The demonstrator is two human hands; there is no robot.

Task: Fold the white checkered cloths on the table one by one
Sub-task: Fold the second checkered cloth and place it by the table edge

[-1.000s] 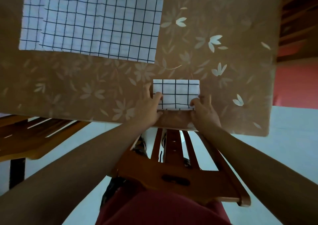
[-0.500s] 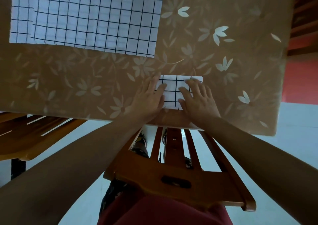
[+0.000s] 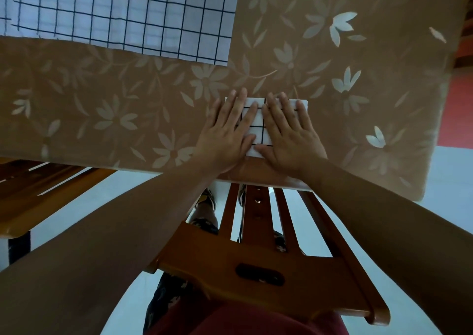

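A small folded white checkered cloth (image 3: pixel 256 132) lies near the table's front edge. My left hand (image 3: pixel 226 135) presses flat on its left half with straight fingers. My right hand (image 3: pixel 289 132) presses flat on its right half, fingers spread. Only a strip of the cloth shows between the two hands, plus its far edge and right corner. A larger unfolded white checkered cloth (image 3: pixel 122 14) lies spread at the far left of the table, partly cut off by the frame.
The table (image 3: pixel 345 78) wears a tan cloth with pale flowers. A wooden chair back (image 3: pixel 256 265) stands between me and the table's front edge. A wooden bench (image 3: pixel 38 188) sits at the left below the table. The floor is pale.
Both hands moved from pinching the folded cloth's near edge onto its top and now lie flat over it. The view shifted closer to the table.
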